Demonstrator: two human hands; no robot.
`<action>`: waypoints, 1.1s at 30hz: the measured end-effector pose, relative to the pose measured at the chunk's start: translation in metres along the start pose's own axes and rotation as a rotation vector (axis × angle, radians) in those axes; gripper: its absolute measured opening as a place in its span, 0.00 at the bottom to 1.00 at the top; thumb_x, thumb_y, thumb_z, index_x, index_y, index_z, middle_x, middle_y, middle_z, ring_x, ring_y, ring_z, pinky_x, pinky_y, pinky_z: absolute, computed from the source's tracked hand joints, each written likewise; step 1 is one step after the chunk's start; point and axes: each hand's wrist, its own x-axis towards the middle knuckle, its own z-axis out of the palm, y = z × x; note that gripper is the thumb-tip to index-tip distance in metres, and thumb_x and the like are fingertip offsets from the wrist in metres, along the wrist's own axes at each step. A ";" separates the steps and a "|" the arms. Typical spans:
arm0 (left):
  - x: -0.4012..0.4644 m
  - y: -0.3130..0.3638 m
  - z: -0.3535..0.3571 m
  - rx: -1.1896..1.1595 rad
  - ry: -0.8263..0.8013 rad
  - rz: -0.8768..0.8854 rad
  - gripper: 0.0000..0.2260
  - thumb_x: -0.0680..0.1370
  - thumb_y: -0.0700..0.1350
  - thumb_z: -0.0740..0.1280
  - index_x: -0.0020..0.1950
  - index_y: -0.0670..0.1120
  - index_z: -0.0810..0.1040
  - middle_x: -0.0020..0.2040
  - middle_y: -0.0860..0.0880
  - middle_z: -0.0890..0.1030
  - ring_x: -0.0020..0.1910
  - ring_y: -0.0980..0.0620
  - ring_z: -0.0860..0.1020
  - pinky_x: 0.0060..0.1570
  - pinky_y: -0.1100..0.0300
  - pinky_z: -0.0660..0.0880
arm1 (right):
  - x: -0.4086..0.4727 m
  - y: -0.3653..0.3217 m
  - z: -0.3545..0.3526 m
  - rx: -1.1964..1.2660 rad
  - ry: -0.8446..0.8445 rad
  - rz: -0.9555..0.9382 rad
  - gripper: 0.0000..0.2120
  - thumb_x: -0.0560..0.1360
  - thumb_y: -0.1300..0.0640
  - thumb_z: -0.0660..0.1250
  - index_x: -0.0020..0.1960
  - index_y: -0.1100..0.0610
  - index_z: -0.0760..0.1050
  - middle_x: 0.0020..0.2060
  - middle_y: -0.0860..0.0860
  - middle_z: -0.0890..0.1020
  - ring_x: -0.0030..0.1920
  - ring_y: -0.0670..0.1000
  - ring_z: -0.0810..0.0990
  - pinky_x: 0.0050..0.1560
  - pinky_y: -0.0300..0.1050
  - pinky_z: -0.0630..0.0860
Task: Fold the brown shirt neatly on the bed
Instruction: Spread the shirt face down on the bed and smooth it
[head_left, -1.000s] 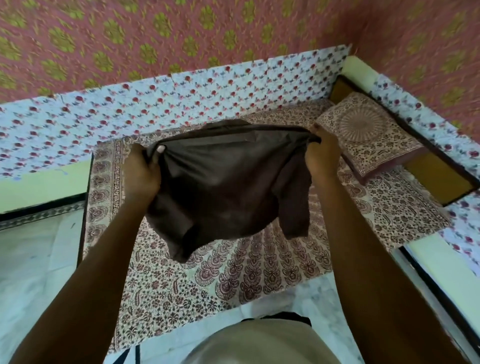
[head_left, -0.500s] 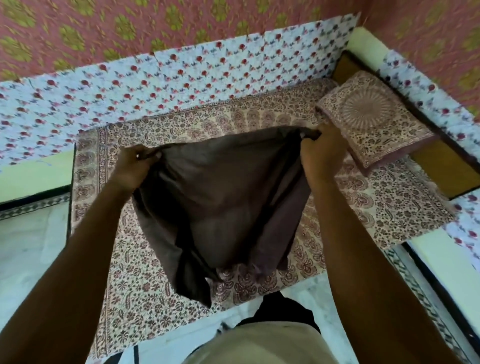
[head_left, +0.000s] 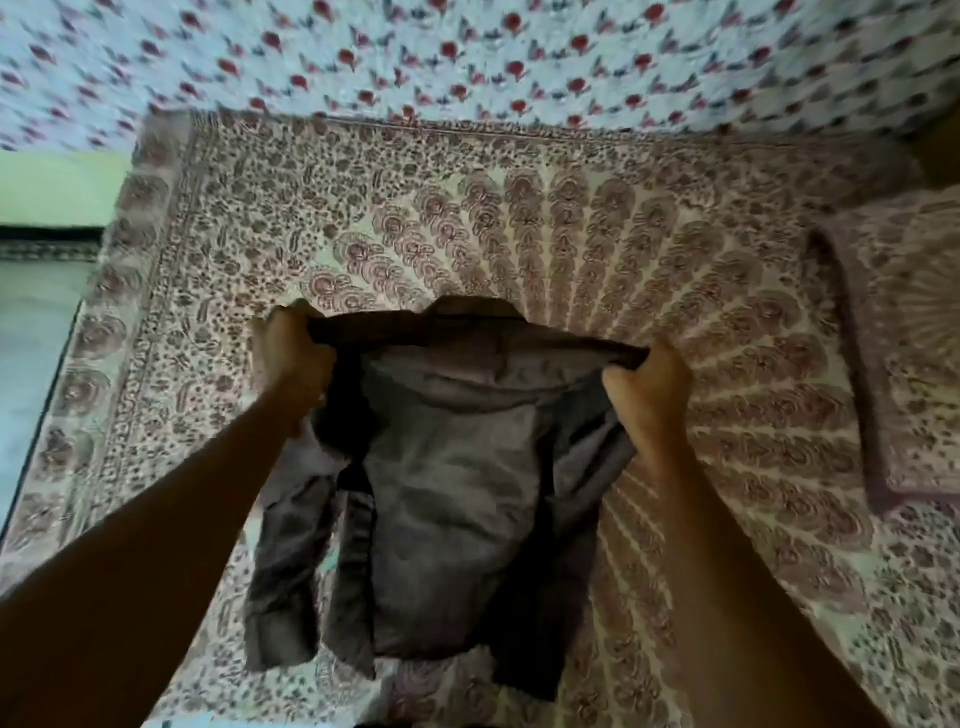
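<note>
The brown shirt (head_left: 457, 499), held up in the air a second ago, now hangs low over the bed (head_left: 571, 218), spread toward 6 o'clock. The left hand (head_left: 291, 358) and right hand (head_left: 647, 395) have dropped with it (view blurred, tilted downward).

Beyond my left hand (head_left: 291, 358) and right hand (head_left: 647, 395) I see open patterned bedsheet (head_left: 519, 208). The flat patterned pillow (head_left: 904, 364) obstructs passage right of the right hand; the floral wall panel (head_left: 467, 57) bounds the far side.
</note>
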 end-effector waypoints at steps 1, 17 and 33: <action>0.013 0.000 0.021 0.022 -0.007 -0.020 0.13 0.68 0.34 0.68 0.50 0.44 0.79 0.51 0.35 0.80 0.55 0.34 0.77 0.45 0.45 0.76 | 0.018 0.010 0.018 0.003 -0.009 -0.028 0.28 0.70 0.57 0.67 0.67 0.66 0.71 0.56 0.63 0.81 0.58 0.64 0.80 0.51 0.51 0.77; 0.219 0.004 0.186 0.217 0.016 0.019 0.20 0.73 0.33 0.65 0.65 0.41 0.67 0.68 0.33 0.66 0.69 0.31 0.65 0.57 0.31 0.71 | 0.244 0.003 0.187 -0.405 0.232 -0.203 0.25 0.77 0.64 0.67 0.71 0.63 0.65 0.63 0.63 0.75 0.61 0.67 0.77 0.51 0.61 0.78; 0.254 0.004 0.256 0.072 -0.053 0.451 0.12 0.83 0.42 0.58 0.65 0.48 0.72 0.60 0.43 0.79 0.59 0.41 0.78 0.62 0.40 0.67 | 0.287 0.000 0.281 -0.464 0.206 -0.524 0.12 0.82 0.58 0.60 0.64 0.58 0.74 0.69 0.60 0.75 0.70 0.64 0.72 0.63 0.65 0.67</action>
